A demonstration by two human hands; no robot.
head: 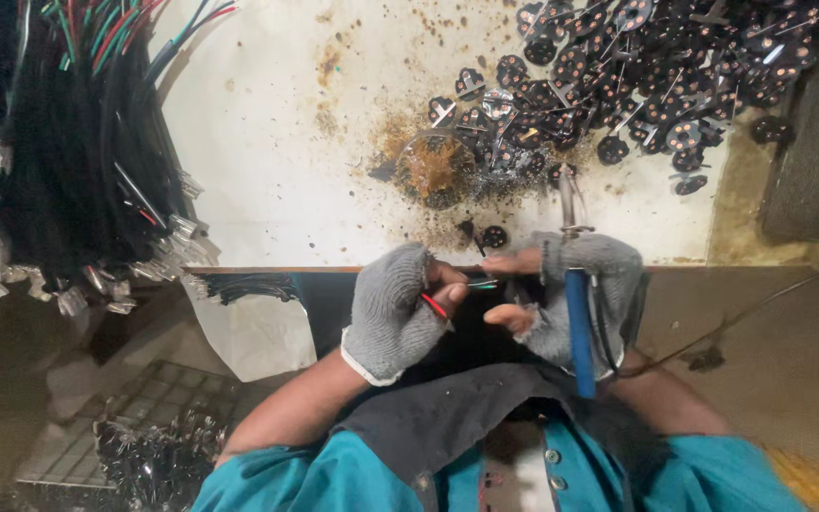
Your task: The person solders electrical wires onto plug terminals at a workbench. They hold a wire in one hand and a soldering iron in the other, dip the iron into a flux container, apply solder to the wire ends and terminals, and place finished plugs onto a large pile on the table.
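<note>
While a thick bundle of cables (68,142) hangs at 9 o'clock, too many to count, the left hand (395,313) in 1 grey glove has its fingers (447,284) pinched on thin wires (435,305), 1 red & 1 green showing, at the desk (277,142) edge. The right hand (571,294), also gloved, is clenched round 1 blue-handled soldering iron (578,332). A pile of black round parts (656,76) lies at 1 o'clock; count unclear.

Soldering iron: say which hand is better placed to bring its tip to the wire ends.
Right. The right hand already grips the soldering iron by its blue handle, tip pointing away from the body. The left hand is pinching the red and green wires between its fingertips, so it looks occupied.
</note>
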